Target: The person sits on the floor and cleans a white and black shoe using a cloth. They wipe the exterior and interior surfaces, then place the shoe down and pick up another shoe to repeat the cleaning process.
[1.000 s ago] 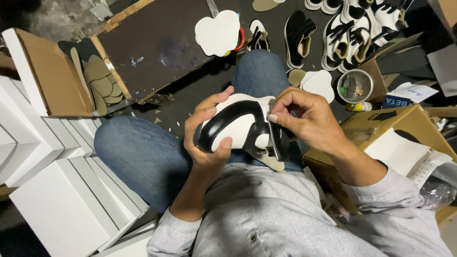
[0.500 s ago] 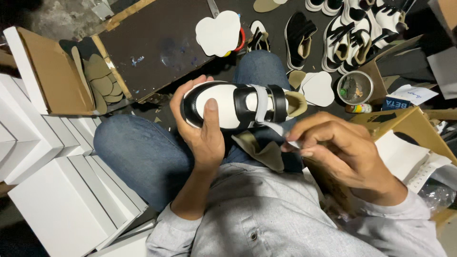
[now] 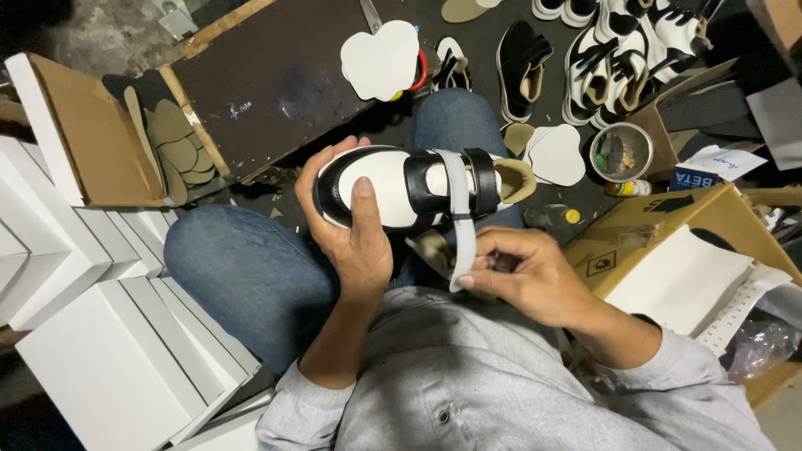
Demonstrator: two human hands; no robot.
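Note:
My left hand (image 3: 355, 238) grips the toe end of a black and white shoe (image 3: 393, 185), held level above my lap in blue jeans (image 3: 251, 276). Two black straps cross the shoe's top. A pale grey strip (image 3: 461, 225) runs down across the shoe from the straps. My right hand (image 3: 526, 276) pinches the lower end of that strip just below the shoe. A tan insole edge shows at the shoe's heel opening (image 3: 514, 179).
White shoe boxes (image 3: 92, 351) are stacked at my left. An open cardboard box (image 3: 75, 134) with tan insoles stands at the far left. A dark board (image 3: 276, 83), white cut-outs (image 3: 380, 58), several finished shoes (image 3: 601, 58), a small tin (image 3: 621, 152) and a cardboard box (image 3: 685, 250) lie around.
My left hand has turned the shoe from tilted to level, upper facing me. My right hand left the shoe's side, dropped lower and now pulls the grey strip down.

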